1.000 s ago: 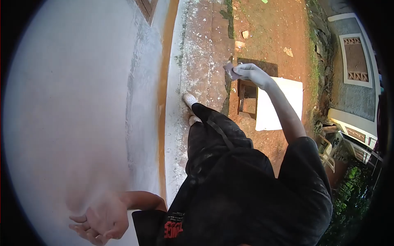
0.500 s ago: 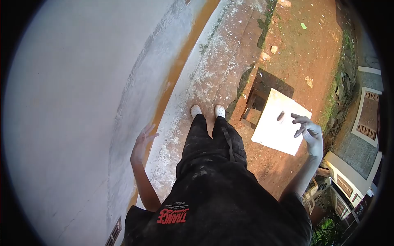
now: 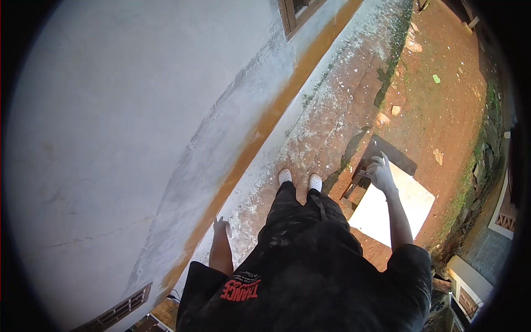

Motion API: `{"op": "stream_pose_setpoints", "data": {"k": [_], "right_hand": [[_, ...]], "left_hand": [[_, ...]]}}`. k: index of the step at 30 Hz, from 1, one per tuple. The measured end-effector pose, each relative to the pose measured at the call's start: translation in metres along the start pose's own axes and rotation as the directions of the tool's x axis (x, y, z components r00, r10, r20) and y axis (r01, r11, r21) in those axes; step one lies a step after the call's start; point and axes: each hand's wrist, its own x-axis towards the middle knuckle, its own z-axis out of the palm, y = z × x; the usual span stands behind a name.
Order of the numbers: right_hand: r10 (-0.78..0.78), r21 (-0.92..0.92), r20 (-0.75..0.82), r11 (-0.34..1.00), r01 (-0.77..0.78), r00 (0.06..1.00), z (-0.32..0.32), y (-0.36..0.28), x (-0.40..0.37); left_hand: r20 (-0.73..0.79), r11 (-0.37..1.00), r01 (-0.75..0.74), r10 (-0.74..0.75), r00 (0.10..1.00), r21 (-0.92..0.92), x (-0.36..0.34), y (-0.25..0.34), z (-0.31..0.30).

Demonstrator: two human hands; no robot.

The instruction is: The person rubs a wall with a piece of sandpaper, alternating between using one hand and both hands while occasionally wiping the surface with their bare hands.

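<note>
Above the white board (image 3: 410,206), open-fingered right hand (image 3: 381,174)

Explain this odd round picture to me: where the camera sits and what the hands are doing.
The camera sits on a person's head and looks straight down, so you see their dark clothes and white shoes on a speckled concrete ledge beside a white wall. There is no machine here, just two bare hands. The left hand hangs by the wall; nothing shows in it. The dusty right hand, fingers spread and empty, hovers over a wooden frame and a white board.
</note>
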Motion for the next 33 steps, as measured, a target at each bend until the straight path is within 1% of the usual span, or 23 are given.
{"op": "stream_pose_setpoints", "data": {"k": [1, 2, 3, 4, 6, 7, 8, 9, 10, 11, 12, 13, 14, 16, 18, 20, 22, 26, 28, 29, 30, 32, 33], "right_hand": [[0.425, 0.514, 0.234, 0.709, -0.482, 0.875, 0.031, -0.002, -0.010], [0.591, 0.782, 0.377, 0.210, -0.587, 0.714, 0.077, 0.011, -0.025], [0.605, 0.746, 0.330, 0.303, -0.593, 0.725, 0.076, 0.007, -0.025], [0.622, 0.704, 0.282, 0.384, -0.598, 0.731, 0.075, 0.000, -0.024], [0.518, 0.315, 0.222, 0.764, -0.563, 0.826, 0.071, -0.008, -0.024], [0.511, 0.313, 0.361, 0.722, -0.617, 0.780, 0.066, -0.013, -0.020], [0.512, 0.321, 0.351, 0.720, -0.615, 0.784, 0.064, -0.018, -0.019], [0.473, 0.515, 0.398, 0.594, -0.618, 0.786, 0.060, -0.021, -0.017], [0.422, 0.676, 0.435, 0.430, -0.598, 0.795, 0.055, -0.023, -0.015], [0.424, 0.658, 0.416, 0.471, -0.588, 0.805, 0.046, -0.023, -0.011], [0.427, 0.665, 0.400, 0.475, -0.577, 0.811, 0.044, -0.020, -0.008], [0.481, 0.711, 0.384, 0.390, -0.585, 0.788, 0.048, -0.016, -0.007], [0.532, 0.755, 0.374, 0.301, -0.583, 0.760, 0.053, -0.011, -0.005], [0.581, 0.804, 0.343, 0.224, -0.550, 0.738, 0.072, 0.010, 0.001], [0.668, 0.891, 0.292, 0.069, -0.448, 0.684, 0.077, 0.023, 0.017], [0.720, 0.881, 0.311, 0.026, -0.472, 0.620, 0.078, 0.034, 0.036], [0.733, 0.887, 0.400, -0.159, -0.433, 0.550, 0.053, 0.030, 0.071], [0.728, 0.927, 0.351, -0.183, -0.327, 0.588, 0.038, 0.041, 0.147], [0.708, 0.936, 0.329, -0.158, -0.314, 0.625, 0.020, 0.042, 0.197], [0.715, 0.937, 0.326, -0.160, -0.310, 0.618, 0.019, 0.044, 0.221], [0.714, 0.954, 0.277, -0.126, -0.272, 0.643, 0.021, 0.046, 0.245], [0.746, 0.982, 0.180, -0.095, -0.164, 0.641, 0.024, 0.042, 0.295], [0.775, 0.991, 0.135, -0.094, -0.098, 0.618, 0.027, 0.035, 0.322]], "left_hand": [[-0.071, 0.955, -0.018, 0.041, 0.997, 0.297, -0.007, -0.022, 0.013], [-0.133, 0.827, -0.011, 0.103, 0.986, 0.563, -0.008, -0.031, 0.032], [-0.148, 0.999, 0.040, -0.042, 0.988, -0.019, -0.017, -0.030, 0.051], [-0.065, 0.807, 0.095, -0.163, 0.984, -0.583, -0.027, -0.024, 0.063], [0.000, 0.878, 0.125, -0.141, 0.990, -0.462, -0.013, -0.035, 0.061], [0.006, 0.989, 0.045, -0.046, 0.999, 0.138, -0.007, -0.038, 0.059], [0.061, 0.725, -0.064, 0.030, 0.998, 0.686, -0.002, -0.039, 0.059], [0.063, 0.720, -0.077, 0.046, 0.997, 0.690, 0.005, -0.039, 0.057], [0.065, 0.553, -0.084, 0.054, 0.996, 0.829, 0.010, -0.040, 0.053], [0.066, 0.362, -0.084, 0.061, 0.996, 0.928, 0.015, -0.036, 0.053], [0.069, 0.356, -0.092, 0.077, 0.995, 0.930, 0.009, -0.024, 0.065], [-0.049, 0.687, -0.043, 0.114, 0.992, 0.725, -0.008, -0.009, 0.083], [-0.166, 0.914, -0.027, 0.103, 0.981, 0.404, -0.020, 0.005, 0.093], [-0.122, 0.911, -0.094, 0.155, 0.980, 0.402, -0.017, 0.026, 0.090], [-0.016, 0.601, -0.267, 0.422, 0.906, 0.753, -0.019, 0.058, 0.086], [-0.066, 0.596, -0.280, 0.493, 0.868, 0.753, -0.061, 0.104, 0.097], [-0.102, 0.638, -0.406, 0.607, 0.788, 0.654, -0.105, 0.167, 0.115], [-0.117, 0.567, -0.481, 0.719, 0.685, 0.669, -0.162, 0.280, 0.123], [-0.098, 0.304, -0.486, 0.910, 0.403, 0.819, -0.199, 0.339, 0.140], [-0.075, 0.192, -0.415, 0.956, 0.282, 0.889, -0.222, 0.366, 0.153], [-0.032, 0.083, -0.325, 0.986, 0.161, 0.942, -0.239, 0.390, 0.163], [0.095, -0.131, -0.320, 0.987, -0.126, 0.938, -0.247, 0.426, 0.157], [0.107, -0.139, -0.322, 0.988, -0.114, 0.937, -0.252, 0.443, 0.156]]}}
